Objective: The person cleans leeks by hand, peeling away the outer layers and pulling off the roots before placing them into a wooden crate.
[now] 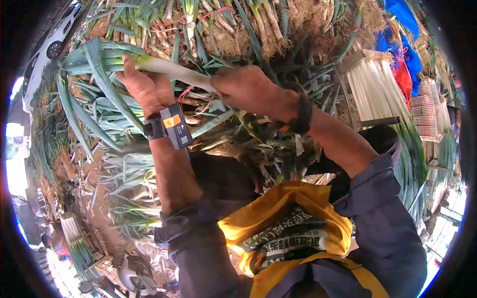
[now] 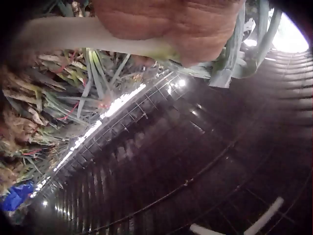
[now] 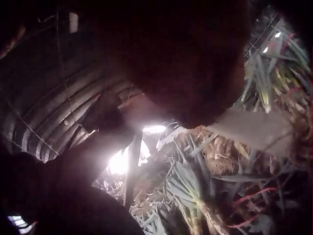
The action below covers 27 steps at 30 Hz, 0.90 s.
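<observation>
A large leek (image 1: 174, 71) with a white stalk and long green leaves lies across both hands in the head view. The left hand (image 1: 149, 87) holds it from below where the white turns green, its thumb up against the stalk; the left wrist view shows that hand (image 2: 171, 29) round the stalk (image 2: 63, 34). At the stalk's root end the right hand (image 1: 253, 92) grips with curled fingers, the tip hidden behind them. In the dark right wrist view the hand (image 3: 181, 73) is beside the pale stalk (image 3: 259, 129).
Bundles of leeks with roots (image 1: 273, 30) lie ahead, some tied red. Loose green leaves (image 1: 124, 174) are at the left. Trimmed white leeks (image 1: 380, 89) stand in a rack at the right, near a pink basket (image 1: 425, 116). A white car (image 1: 47, 54) is at the far left.
</observation>
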{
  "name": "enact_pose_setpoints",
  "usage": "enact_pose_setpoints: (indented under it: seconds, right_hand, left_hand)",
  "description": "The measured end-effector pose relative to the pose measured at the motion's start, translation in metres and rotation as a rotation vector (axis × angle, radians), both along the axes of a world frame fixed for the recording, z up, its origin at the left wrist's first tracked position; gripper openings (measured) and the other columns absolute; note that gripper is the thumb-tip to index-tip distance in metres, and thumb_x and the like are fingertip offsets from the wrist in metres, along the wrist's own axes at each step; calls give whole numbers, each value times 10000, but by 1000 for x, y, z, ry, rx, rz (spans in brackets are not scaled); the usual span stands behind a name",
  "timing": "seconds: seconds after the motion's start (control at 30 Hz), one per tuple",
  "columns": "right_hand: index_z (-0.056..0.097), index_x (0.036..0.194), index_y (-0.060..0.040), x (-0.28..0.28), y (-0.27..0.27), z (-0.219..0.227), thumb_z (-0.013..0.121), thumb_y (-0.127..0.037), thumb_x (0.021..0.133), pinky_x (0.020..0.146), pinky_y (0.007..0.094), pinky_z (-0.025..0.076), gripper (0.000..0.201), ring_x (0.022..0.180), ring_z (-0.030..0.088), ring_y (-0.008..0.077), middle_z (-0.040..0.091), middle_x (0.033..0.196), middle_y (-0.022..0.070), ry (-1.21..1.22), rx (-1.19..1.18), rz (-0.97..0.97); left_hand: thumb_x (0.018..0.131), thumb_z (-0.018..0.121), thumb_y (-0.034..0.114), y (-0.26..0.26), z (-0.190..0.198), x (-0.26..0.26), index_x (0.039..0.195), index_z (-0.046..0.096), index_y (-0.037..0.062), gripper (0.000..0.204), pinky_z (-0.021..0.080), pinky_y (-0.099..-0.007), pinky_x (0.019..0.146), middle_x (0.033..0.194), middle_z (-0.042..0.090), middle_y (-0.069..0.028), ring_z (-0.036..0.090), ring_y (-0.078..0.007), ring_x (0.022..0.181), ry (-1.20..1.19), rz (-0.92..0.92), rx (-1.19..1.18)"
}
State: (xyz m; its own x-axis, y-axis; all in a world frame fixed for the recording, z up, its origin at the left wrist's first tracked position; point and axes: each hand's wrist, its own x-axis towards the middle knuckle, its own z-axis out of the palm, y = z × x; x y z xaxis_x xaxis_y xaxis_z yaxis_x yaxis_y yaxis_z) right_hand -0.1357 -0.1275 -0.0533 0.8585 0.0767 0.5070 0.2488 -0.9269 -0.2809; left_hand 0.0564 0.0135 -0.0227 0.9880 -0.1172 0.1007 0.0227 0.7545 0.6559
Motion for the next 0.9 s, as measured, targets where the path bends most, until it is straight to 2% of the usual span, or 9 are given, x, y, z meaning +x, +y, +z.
enact_pose_setpoints:
  seconds: [0.07,0.13,0.17,0.3,0.33,0.4,0.47,0.5,0.9]
  right_hand:
    - [601,977,-74,-10,-1,0,663,-124,833,601,451,534,164,739,672,318,603,868,100,19,-6,163]
    - [591,980,-71,-36,1,-2,649,-130,847,599,448,532,157,723,672,313,598,873,102,19,34,419]
    - [589,999,-68,-50,2,-6,643,-131,853,601,446,534,168,736,674,312,593,874,105,124,18,396]
    - [583,1074,-56,-98,-6,-34,618,-138,878,610,441,542,215,788,682,308,576,877,115,529,-85,291]
    - [582,1093,-53,-103,-7,-40,612,-139,884,612,440,544,228,801,684,307,572,878,118,630,-106,260]
    - [584,1178,-50,-98,-16,-35,605,-153,920,648,466,559,279,828,683,351,620,950,148,310,29,79]
    - [577,1200,-49,-86,-17,5,606,-163,937,669,476,564,288,817,679,376,643,994,163,52,116,-202]
    - [561,1216,-45,-78,-22,9,616,-176,945,688,478,566,306,808,673,400,659,1021,181,187,88,-273]
    - [607,1106,-2,-35,-24,-24,577,-97,907,714,483,560,222,855,655,393,648,960,180,251,31,-179]
  left_hand:
    - [969,637,214,-1,3,-8,1341,415,131,441,538,-429,789,1077,562,-104,561,-261,884,-78,33,54]
    - [976,620,221,-5,8,-6,1215,459,70,325,558,-442,793,1045,579,-125,591,-283,867,25,185,39]
    - [979,611,224,-6,8,-5,1151,481,39,284,569,-449,794,1029,587,-136,605,-295,859,80,260,33]
    - [1002,546,280,14,-10,32,1079,492,26,271,561,-445,817,999,583,-143,597,-287,857,51,149,-37]
    - [996,560,275,17,-12,38,1132,449,57,280,559,-462,817,1043,573,-151,591,-295,864,60,130,-34]
    - [983,588,266,21,-16,42,1237,364,120,369,554,-496,818,1129,552,-168,580,-311,877,76,93,-24]
    - [1000,552,322,21,-15,38,1203,398,74,356,538,-496,824,1045,580,-183,597,-312,888,29,68,21]
    - [1004,543,339,20,-14,36,1196,407,64,362,533,-496,826,1025,586,-182,600,-311,892,51,75,24]
    - [983,579,410,26,-7,19,1100,511,14,418,533,-426,846,954,588,-152,606,-278,861,87,-48,-158]
